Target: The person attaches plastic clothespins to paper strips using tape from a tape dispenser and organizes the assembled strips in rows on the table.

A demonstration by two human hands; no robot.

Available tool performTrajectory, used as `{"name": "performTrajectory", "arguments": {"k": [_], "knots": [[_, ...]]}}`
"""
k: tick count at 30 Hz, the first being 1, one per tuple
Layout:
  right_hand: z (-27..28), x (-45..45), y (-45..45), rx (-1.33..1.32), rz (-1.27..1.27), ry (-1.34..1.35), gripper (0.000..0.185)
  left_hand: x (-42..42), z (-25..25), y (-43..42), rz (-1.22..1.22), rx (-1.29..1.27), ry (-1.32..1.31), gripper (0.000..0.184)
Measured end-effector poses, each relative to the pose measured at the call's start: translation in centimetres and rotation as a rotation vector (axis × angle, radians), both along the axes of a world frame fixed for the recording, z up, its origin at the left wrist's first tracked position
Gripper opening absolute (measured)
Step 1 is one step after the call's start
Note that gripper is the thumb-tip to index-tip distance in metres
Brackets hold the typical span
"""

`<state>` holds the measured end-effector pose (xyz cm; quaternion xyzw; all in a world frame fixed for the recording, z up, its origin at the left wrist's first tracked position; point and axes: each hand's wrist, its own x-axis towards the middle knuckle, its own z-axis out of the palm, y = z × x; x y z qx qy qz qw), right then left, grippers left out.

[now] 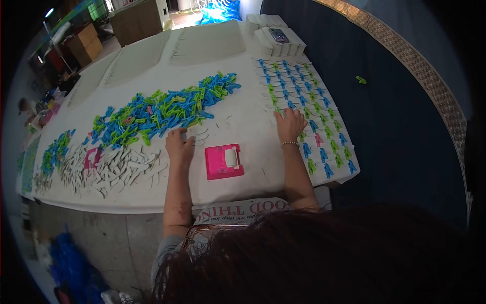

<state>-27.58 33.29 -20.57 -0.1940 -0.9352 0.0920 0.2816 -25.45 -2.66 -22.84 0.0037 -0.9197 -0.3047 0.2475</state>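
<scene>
My left hand (179, 142) rests on the white tabletop with its fingers bent, at the lower edge of a heap of blue and green clips (152, 114). Beside its fingertips lie a few thin pale curved strips (201, 137). My right hand (291, 125), a beaded bracelet at its wrist, is over the left edge of the rows of clips (329, 133); whether anything is under its fingers is hidden. Between my forearms sits a pink plate (214, 163) with a white block (231, 158) on it. A loose pile of pale strips (121, 167) spreads left of my left forearm.
Stacked pale strips (276, 48) with a phone (278, 35) on top stand at the table's far right. Flat sheets of strips (207, 43) lie along the far side. A green clip (361, 80) lies on the dark surface to the right. Another person (31, 114) is at far left.
</scene>
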Motion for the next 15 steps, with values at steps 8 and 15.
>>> {"name": "performTrajectory", "arguments": {"k": [8, 15], "knots": [[-0.9, 2.5, -4.1, 0.003, 0.469, 0.309, 0.025, 0.7, 0.4, 0.3, -0.021, 0.151, -0.144, 0.02], [-0.7, 4.0, -6.4, -0.055, 0.805, 0.306, 0.015, 0.5, 0.0, 0.0, 0.018, 0.24, -0.051, 0.017]]}}
